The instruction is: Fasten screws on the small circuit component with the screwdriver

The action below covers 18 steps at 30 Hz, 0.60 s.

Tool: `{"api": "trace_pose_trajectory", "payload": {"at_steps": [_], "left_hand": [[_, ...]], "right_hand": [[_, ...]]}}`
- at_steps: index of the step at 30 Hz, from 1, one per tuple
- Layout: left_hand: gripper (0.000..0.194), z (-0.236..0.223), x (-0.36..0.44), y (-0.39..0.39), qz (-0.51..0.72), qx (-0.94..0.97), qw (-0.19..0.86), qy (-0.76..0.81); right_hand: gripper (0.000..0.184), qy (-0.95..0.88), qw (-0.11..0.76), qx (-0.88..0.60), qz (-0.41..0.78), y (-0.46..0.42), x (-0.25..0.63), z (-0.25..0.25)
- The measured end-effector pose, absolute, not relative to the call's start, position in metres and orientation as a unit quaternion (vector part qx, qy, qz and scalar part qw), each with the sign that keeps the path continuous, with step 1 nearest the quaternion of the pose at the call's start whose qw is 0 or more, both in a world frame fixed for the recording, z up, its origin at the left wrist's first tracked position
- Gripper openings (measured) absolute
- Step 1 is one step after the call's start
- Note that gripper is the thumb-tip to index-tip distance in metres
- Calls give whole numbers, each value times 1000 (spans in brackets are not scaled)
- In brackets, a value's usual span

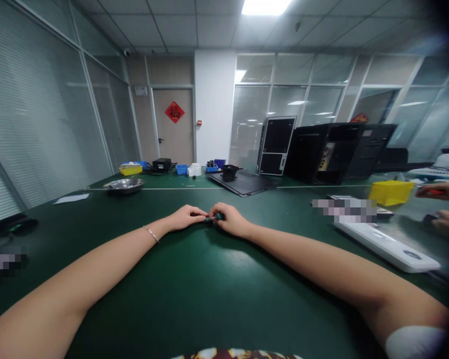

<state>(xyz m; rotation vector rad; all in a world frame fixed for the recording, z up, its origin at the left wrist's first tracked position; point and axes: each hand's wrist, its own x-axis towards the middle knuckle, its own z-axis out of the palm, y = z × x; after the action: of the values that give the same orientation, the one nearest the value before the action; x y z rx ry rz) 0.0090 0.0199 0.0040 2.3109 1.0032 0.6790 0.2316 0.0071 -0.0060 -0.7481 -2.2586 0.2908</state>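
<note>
Small green-handled tool (217,217), perhaps a screwdriver, sits between your hands just above the dark green work mat (194,284). Your right hand (230,220) is closed around its handle, and your left hand (185,217) comes in from the other side with its fingertips (204,216) at the thin shaft. Your fingers hide most of the tool, so you can't tell how firmly the left hand has hold. A slip is the main risk: a light pinch on something this slim could let it roll free and drop to the mat. The thin bracelet (151,233) on your left wrist could catch if that arm drags. A careless sweep of your right arm (322,269) could nudge the white device (387,248), near the yellow bin (391,192) and a co-worker's hands (439,199).
</note>
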Motion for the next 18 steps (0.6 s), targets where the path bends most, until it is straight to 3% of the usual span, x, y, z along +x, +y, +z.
{"api": "trace_pose_trajectory", "payload": {"at_steps": [9,18], "left_hand": [[36,3,9,21,255,854,270,364],[36,1,8,23,254,856,268,361]], "right_hand": [[5,-874,355,-302,138,12,230,-11],[13,-887,351,-277,115,15,231,-12]]}}
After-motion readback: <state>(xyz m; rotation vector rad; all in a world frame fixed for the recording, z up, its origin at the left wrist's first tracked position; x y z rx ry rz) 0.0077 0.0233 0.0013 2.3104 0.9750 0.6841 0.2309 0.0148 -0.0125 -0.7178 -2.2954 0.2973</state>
